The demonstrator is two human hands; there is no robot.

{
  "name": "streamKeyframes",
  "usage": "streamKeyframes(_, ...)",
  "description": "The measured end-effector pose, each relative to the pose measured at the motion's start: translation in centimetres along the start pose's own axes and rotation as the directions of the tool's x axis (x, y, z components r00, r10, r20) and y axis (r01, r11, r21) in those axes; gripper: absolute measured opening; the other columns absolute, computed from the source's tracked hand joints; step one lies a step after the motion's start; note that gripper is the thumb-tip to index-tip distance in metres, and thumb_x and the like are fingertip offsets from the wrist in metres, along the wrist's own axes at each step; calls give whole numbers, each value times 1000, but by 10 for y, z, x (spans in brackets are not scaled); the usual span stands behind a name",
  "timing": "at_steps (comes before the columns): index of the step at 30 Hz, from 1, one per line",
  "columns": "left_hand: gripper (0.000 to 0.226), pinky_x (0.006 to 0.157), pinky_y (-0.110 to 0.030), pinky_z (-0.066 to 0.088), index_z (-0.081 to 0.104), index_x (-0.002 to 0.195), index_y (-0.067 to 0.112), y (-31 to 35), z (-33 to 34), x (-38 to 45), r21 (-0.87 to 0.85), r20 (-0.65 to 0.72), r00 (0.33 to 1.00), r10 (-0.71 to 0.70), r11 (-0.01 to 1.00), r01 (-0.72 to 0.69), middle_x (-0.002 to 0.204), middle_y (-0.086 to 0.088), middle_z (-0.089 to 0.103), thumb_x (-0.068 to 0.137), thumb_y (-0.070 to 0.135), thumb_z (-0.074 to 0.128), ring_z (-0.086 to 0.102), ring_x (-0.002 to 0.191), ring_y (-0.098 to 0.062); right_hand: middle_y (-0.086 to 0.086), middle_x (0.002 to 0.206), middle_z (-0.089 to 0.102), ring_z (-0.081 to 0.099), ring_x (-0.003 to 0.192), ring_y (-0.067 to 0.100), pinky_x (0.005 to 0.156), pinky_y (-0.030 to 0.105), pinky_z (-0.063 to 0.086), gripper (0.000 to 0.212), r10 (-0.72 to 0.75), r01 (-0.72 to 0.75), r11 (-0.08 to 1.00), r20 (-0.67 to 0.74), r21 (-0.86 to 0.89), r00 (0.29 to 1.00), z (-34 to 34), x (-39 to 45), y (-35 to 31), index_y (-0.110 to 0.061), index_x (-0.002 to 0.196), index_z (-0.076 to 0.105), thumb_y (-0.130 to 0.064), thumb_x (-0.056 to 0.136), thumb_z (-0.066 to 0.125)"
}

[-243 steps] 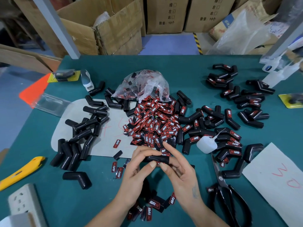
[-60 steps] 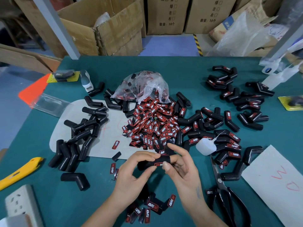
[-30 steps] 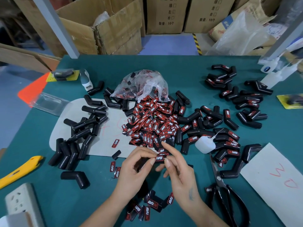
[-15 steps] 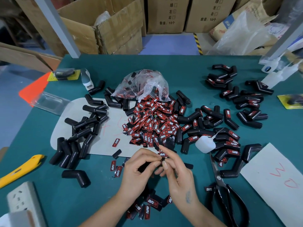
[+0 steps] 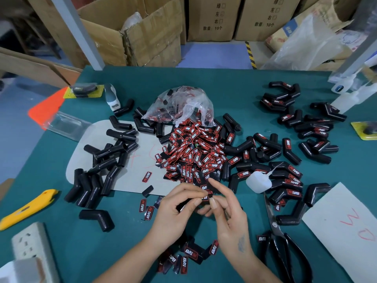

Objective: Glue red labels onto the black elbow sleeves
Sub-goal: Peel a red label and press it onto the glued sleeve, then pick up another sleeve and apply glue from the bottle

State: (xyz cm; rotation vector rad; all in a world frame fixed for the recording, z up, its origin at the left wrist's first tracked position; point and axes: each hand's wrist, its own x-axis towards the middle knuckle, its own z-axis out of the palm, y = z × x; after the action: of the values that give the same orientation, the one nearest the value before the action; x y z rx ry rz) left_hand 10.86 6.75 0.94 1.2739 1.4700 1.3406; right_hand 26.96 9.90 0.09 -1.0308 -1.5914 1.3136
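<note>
Both hands, left hand [image 5: 173, 209] & right hand [image 5: 228, 213], pinch one red label [image 5: 206, 196] (sleeve [image 5: 181, 206] in left palm): mid-seating; next, press flat.

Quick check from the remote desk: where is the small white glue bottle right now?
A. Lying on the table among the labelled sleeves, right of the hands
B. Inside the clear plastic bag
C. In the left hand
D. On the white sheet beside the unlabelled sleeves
A: the glue bottle lies among labelled sleeves to the right, while the left hand and right hand pinch a red label.

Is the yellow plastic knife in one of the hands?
No, the yellow plastic knife lies alone on the green table, away from both hands.
</note>
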Motion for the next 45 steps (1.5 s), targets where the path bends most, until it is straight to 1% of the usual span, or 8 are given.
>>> streamKeyframes(12,23,94,-31,60,78,119,9,28,15,83,174,-61,991,118,979,-106,116,-3,59,105,4,60,64,110,-14,17,121,52,71,89,25,78,29,60,42,-118,115,993,-262,-27,958,-9,13,0,-54,132,52,-20,108,48)
streamKeyframes(18,47,127,-30,22,48,157,13,47,29,140,375,163,975,150,905,-202,160,-10,39,110,15,53,35,151,-19,-12,123,51,70,89,21,78,26,59,41,-179,166,982,-168,-92,969,-2,10,-1,-48,132,55,-16,108,47)
streamKeyframes(21,39,122,-37,33,63,143,9,33,-17,140,566,-15,963,271,796,-215,151,-15,52,106,4,56,47,142,-28,-13,123,52,71,92,19,82,24,58,34,-179,163,975,-102,-152,978,-11,8,-6,-43,129,60,-21,107,48)
streamKeyframes(25,42,106,-50,45,71,130,9,5,-113,132,846,-288,948,133,500,186,137,-16,63,94,-9,57,54,128,-38,-17,122,59,72,97,11,87,14,51,26,-166,169,943,34,-286,985,-27,3,-16,-38,124,66,-25,106,53)
streamKeyframes(28,43,101,-50,42,71,132,12,-6,-158,130,934,-270,963,-3,244,262,133,-19,67,94,-3,59,55,124,-44,-20,118,62,72,96,9,85,16,53,25,-172,167,924,15,-344,985,-42,-2,-19,-33,118,70,-16,104,58)
streamKeyframes(35,38,97,-48,43,75,125,8,-11,-168,135,972,-224,973,-49,61,227,123,-21,64,93,-6,60,60,113,-46,-23,112,64,70,100,11,86,19,53,22,-222,162,869,-77,-467,972,-71,-17,-21,-28,118,70,-15,103,61)
streamKeyframes(40,39,100,-51,40,68,129,1,-1,-159,115,951,-244,965,97,219,219,121,-25,65,93,-11,56,59,110,-48,-25,113,59,65,94,0,69,5,49,41,-95,-69,891,-332,-449,939,-99,-22,-14,-58,110,56,-20,97,67)
streamKeyframes(45,24,95,-17,46,64,121,26,30,-93,54,304,-16,1000,12,953,-6,112,15,73,103,12,58,66,104,-1,-12,130,55,66,97,9,85,41,58,58,155,-310,829,-342,-465,927,-120,3,2,-49,139,43,-33,93,75)
